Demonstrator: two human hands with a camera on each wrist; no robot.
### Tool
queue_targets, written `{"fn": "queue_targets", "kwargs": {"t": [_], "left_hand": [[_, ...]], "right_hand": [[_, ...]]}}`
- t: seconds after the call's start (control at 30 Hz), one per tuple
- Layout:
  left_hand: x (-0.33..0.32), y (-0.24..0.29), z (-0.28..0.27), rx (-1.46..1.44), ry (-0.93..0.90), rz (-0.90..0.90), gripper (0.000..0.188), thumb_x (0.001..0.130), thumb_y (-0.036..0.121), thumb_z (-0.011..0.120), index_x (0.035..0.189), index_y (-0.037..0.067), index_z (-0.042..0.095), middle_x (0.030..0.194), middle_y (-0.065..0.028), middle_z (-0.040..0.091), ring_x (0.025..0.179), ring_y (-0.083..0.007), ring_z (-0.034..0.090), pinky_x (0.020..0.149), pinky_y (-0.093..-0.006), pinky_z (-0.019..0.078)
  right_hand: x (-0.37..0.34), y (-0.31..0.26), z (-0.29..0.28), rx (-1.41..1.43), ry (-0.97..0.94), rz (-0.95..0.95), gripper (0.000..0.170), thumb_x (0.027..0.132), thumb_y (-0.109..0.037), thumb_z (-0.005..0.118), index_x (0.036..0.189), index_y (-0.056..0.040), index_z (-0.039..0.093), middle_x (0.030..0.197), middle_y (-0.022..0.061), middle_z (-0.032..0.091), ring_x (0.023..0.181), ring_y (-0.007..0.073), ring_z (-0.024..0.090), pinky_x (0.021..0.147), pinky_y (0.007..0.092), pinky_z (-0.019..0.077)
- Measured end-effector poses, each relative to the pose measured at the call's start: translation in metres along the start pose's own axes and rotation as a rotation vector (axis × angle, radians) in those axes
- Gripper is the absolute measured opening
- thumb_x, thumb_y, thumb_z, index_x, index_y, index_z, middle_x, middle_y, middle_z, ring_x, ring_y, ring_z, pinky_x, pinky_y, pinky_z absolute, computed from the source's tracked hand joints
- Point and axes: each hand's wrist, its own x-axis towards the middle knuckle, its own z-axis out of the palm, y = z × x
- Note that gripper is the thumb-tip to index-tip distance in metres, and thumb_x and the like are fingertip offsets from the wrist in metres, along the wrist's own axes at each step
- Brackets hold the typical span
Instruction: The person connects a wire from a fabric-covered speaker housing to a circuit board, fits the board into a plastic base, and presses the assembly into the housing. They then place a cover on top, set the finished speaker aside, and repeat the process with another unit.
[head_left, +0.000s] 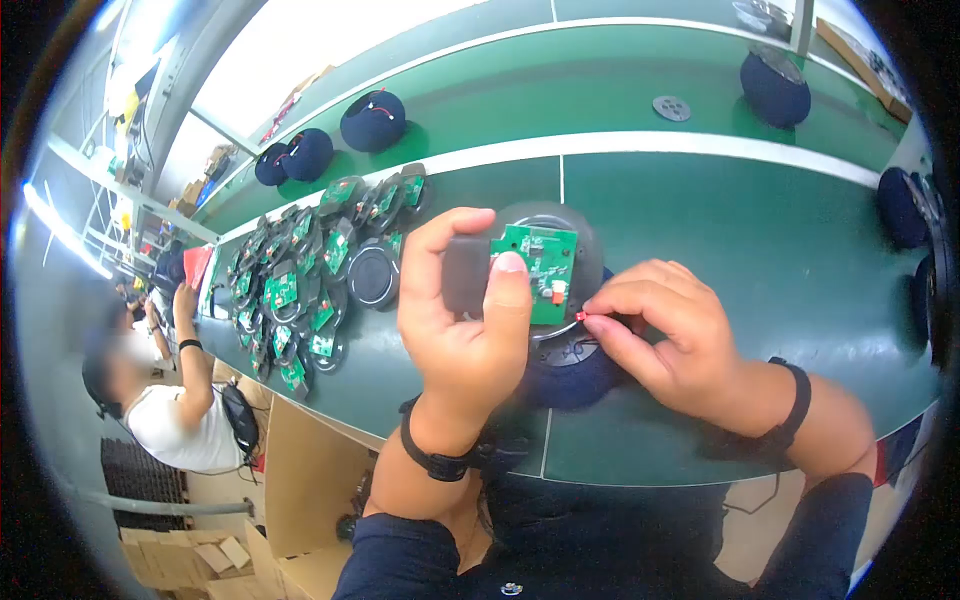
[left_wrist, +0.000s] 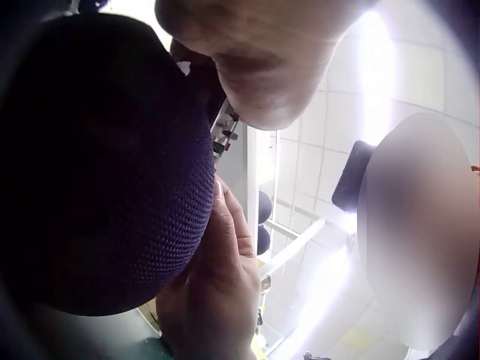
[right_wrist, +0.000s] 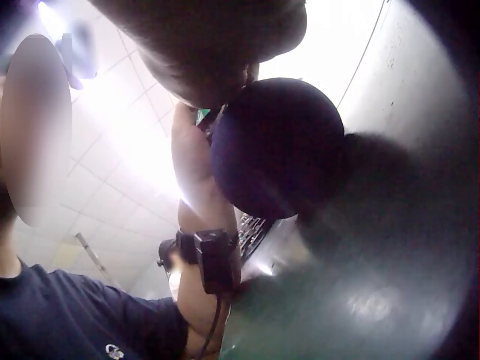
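Dark shirt (head_left: 600,540): nearest the lens, worn by a person at six o'clock, hours counted from the circuit board (head_left: 548,258) in the head view.
Workbench (head_left: 780,260): green-topped, stretches beneath the work from nine o'clock round to three.
Coworker (head_left: 190,430): a person in white stands out at eight o'clock, one arm raised toward the bench.
Cardboard box (head_left: 310,480): open, between seven and eight o'clock, below the bench edge.
Pile (head_left: 285,290): dark round parts bearing green boards crowd together at nine o'clock.
Navy ball (head_left: 575,388): sits just below the held piece at six o'clock; the left wrist view shows its woven cover up close.
Shelf balls: three dark ones (head_left: 373,121) line the raised ledge at ten o'clock; another (head_left: 775,88) rests between one and two.
Left hand (head_left: 465,310): at eight o'clock, fingers curled around the held piece, thumb pressed on the board's face.
Right hand (head_left: 680,340): at four o'clock, thumb and forefinger drawn narrow in a pinch.
Board: green, held upright over the ball, backed by a round part (head_left: 590,235).
Grey disc (head_left: 671,108): pierced with holes, flat on the ledge at one o'clock.
Red plug (head_left: 581,316): pinched in the right fingertips, just beside the board's lower corner at five o'clock; contact cannot be told.
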Motion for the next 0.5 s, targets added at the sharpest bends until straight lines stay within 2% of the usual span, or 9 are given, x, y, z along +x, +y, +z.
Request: {"fn": "queue_targets", "kwargs": {"t": [0.1, 0.37, 0.5], "left_hand": [[-0.001, 0.003, 0.004, 0.063, -0.001, 0.060, 0.032, 0.088, 0.001, 0.065, 0.120, 0.000, 0.057, 0.087, -0.0006, 0.059, 0.072, -0.0045, 0.053, 0.063, -0.0201, 0.0424], [-0.010, 0.005, 0.011, 0.110, -0.012, 0.083, 0.034, 0.091, 0.006, 0.065, 0.123, -0.001, 0.056, 0.094, -0.0015, 0.058, 0.077, -0.0060, 0.053, 0.067, -0.0210, 0.0421], [-0.010, 0.005, 0.014, 0.130, 0.023, 0.084, 0.033, 0.091, 0.006, 0.065, 0.122, -0.001, 0.057, 0.097, -0.0024, 0.059, 0.080, -0.0068, 0.055, 0.070, -0.0212, 0.0442]], "right_hand": [[0.000, 0.001, 0.002, 0.035, 0.064, -0.008, 0.014, 0.084, -0.010, 0.075, 0.097, -0.0086, 0.069, 0.091, 0.0065, 0.067, 0.080, 0.0255, 0.063, 0.070, 0.0357, 0.0458], [-0.007, 0.007, 0.005, 0.137, 0.090, 0.050, 0.013, 0.083, -0.009, 0.074, 0.093, -0.0078, 0.066, 0.092, 0.0082, 0.065, 0.083, 0.0297, 0.063, 0.070, 0.0390, 0.0481], [-0.007, 0.009, 0.008, 0.099, 0.109, 0.003, 0.013, 0.083, -0.009, 0.074, 0.093, -0.0070, 0.065, 0.091, 0.0089, 0.064, 0.080, 0.0302, 0.063, 0.068, 0.0401, 0.0485]]}}
